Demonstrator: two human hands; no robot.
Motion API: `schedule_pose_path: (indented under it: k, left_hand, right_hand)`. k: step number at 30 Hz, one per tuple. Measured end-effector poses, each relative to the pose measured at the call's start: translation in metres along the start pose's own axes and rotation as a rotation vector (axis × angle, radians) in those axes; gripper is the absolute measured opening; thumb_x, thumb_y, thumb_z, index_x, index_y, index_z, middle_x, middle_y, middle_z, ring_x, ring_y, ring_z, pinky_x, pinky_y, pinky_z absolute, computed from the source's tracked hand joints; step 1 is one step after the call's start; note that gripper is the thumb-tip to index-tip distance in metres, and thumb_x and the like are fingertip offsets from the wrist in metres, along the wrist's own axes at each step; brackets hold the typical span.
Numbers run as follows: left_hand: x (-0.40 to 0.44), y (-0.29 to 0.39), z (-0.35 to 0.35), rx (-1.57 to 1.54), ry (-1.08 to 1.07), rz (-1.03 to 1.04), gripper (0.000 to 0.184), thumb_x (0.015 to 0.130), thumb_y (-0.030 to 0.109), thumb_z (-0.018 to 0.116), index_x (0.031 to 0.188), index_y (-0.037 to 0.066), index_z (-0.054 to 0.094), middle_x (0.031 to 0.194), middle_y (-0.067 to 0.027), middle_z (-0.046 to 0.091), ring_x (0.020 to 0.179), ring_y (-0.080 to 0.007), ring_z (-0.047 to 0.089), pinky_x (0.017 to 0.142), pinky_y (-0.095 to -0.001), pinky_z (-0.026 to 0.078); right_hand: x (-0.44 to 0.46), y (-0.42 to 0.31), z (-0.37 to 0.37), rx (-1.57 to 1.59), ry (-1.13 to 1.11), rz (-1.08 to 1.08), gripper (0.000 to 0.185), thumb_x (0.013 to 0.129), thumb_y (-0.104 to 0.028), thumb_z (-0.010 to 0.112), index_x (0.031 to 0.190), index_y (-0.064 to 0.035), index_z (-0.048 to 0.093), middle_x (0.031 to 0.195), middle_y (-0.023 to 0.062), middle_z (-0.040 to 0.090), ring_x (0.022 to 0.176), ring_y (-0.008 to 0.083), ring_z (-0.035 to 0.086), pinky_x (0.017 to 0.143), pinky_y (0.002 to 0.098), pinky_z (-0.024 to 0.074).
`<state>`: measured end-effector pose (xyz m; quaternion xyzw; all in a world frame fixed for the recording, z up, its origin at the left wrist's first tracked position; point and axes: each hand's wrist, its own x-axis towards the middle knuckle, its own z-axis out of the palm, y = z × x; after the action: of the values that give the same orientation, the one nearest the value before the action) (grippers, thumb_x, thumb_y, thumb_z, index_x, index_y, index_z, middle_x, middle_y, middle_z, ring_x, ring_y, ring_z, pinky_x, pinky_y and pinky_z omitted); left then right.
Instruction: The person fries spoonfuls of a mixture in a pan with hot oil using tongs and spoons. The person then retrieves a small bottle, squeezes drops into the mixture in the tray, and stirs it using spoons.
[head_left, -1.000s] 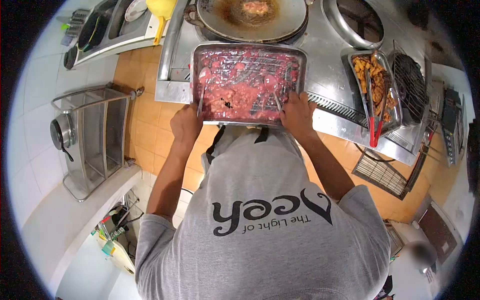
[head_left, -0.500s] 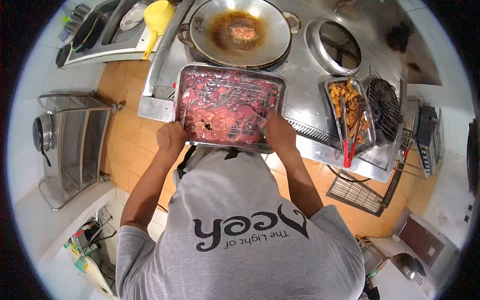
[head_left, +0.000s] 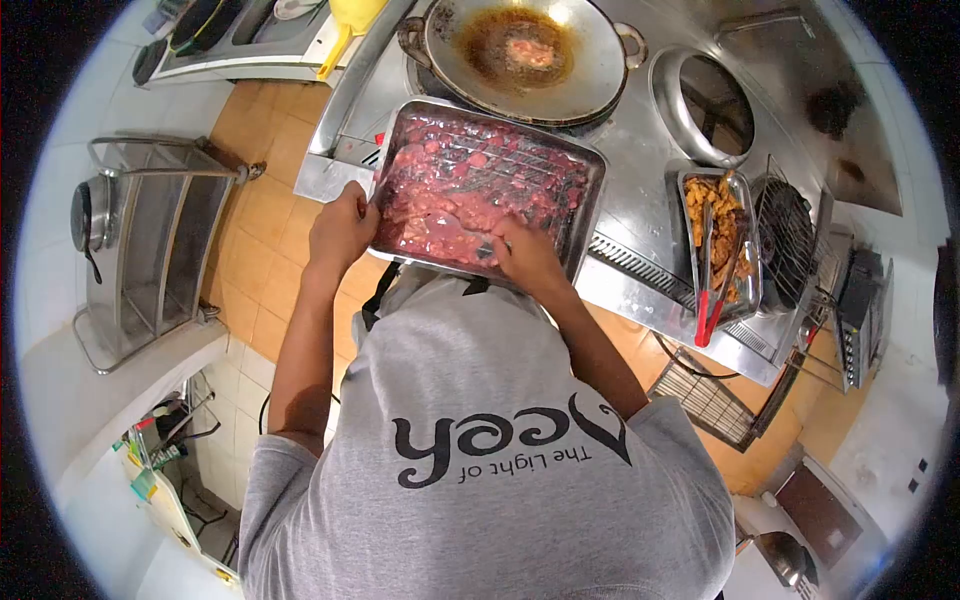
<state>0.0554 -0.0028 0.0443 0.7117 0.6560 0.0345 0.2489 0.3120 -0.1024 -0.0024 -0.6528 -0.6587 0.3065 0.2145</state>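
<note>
A rectangular metal tray [head_left: 590, 196] of wet, reddish food pieces [head_left: 500, 180] sits at the near edge of the steel counter, turned slightly. At its left rim my left hand [head_left: 343, 232] is closed, its fingers against the rim. My right hand [head_left: 528, 258] reaches over the near right part of the tray, closed on a spoon whose bowl [head_left: 440, 224] lies in the food. Just beyond the tray, a wok [head_left: 600, 75] holds brown oil with one pale pink clump [head_left: 528, 53] in it.
On the counter's right, a smaller tray [head_left: 752, 290] holds browned pieces and red-handled tongs [head_left: 708, 318]. Near it are a metal ring [head_left: 668, 105] and a round grill rack [head_left: 785, 235]. A wire shelf [head_left: 160, 250] stands left; a yellow dipper [head_left: 352, 22] lies by the sink.
The tray has turned clockwise. My left hand has moved up along its left side. My right hand has moved inward over the food with the spoon. The view has shifted too.
</note>
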Motion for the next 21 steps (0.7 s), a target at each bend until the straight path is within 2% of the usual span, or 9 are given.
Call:
schedule_pose_path:
  k: [4,7,10,13,14,17,21]
  left_hand:
    - [-0.005,0.004,-0.003,-0.087,0.053,0.064,0.018,0.082,0.023,0.058,0.085,0.007,0.05,0.075,-0.0185,0.063,0.072,-0.0373,0.061,0.061,-0.0458,0.046]
    - [-0.003,0.005,-0.003,-0.159,0.067,0.025,0.017,0.084,0.023,0.057,0.091,0.008,0.053,0.077,-0.0163,0.065,0.073,-0.0368,0.061,0.061,-0.0449,0.047]
    - [-0.003,-0.004,-0.002,-0.11,0.183,0.152,0.018,0.086,0.022,0.054,0.097,0.009,0.057,0.077,-0.0138,0.066,0.073,-0.0356,0.062,0.061,-0.0437,0.047]
    - [-0.008,-0.002,-0.014,-0.147,0.16,0.133,0.019,0.088,0.021,0.051,0.101,0.009,0.06,0.073,-0.0119,0.066,0.071,-0.0341,0.063,0.062,-0.0423,0.048]
    - [-0.009,-0.002,-0.015,-0.132,0.169,0.129,0.019,0.088,0.02,0.051,0.099,0.008,0.06,0.073,-0.012,0.066,0.071,-0.0338,0.063,0.062,-0.042,0.048]
    - [-0.014,-0.006,-0.02,-0.102,0.162,0.131,0.017,0.088,0.018,0.049,0.094,0.006,0.06,0.071,-0.0131,0.065,0.069,-0.0336,0.063,0.061,-0.0418,0.048]
    - [-0.016,-0.012,-0.016,-0.12,0.092,0.158,0.016,0.088,0.015,0.049,0.09,0.004,0.06,0.069,-0.0171,0.062,0.068,-0.0359,0.061,0.059,-0.0433,0.047]
  right_hand:
    - [-0.005,-0.01,-0.01,-0.14,-0.081,0.045,0.012,0.083,-0.019,0.054,0.09,-0.0094,0.055,0.069,0.0183,0.06,0.068,0.0379,0.06,0.063,0.0482,0.0461]
    - [-0.008,-0.017,-0.022,-0.265,-0.141,0.145,0.013,0.083,-0.02,0.054,0.088,-0.0088,0.054,0.069,0.0191,0.06,0.068,0.0379,0.06,0.062,0.0479,0.0461]
    - [-0.01,-0.011,-0.026,-0.269,-0.034,0.168,0.014,0.083,-0.021,0.053,0.086,-0.0077,0.053,0.067,0.0193,0.059,0.066,0.038,0.06,0.059,0.0479,0.0459]
    - [-0.014,-0.016,-0.038,-0.245,0.002,0.086,0.014,0.084,-0.021,0.053,0.086,-0.0074,0.053,0.066,0.0187,0.059,0.063,0.0381,0.059,0.056,0.048,0.0457]
    - [-0.017,-0.015,-0.039,-0.217,-0.006,0.011,0.014,0.085,-0.022,0.052,0.086,-0.0077,0.053,0.066,0.0181,0.059,0.061,0.0385,0.059,0.055,0.0485,0.0454]
    - [-0.023,-0.026,-0.025,-0.287,-0.068,0.003,0.012,0.084,-0.016,0.049,0.09,-0.0058,0.053,0.069,0.0191,0.06,0.062,0.0374,0.061,0.054,0.0479,0.0476]
    - [-0.005,-0.013,-0.001,-0.34,0.074,0.004,0.013,0.085,-0.022,0.053,0.088,-0.0093,0.053,0.065,0.0167,0.06,0.061,0.0376,0.06,0.054,0.048,0.0467]
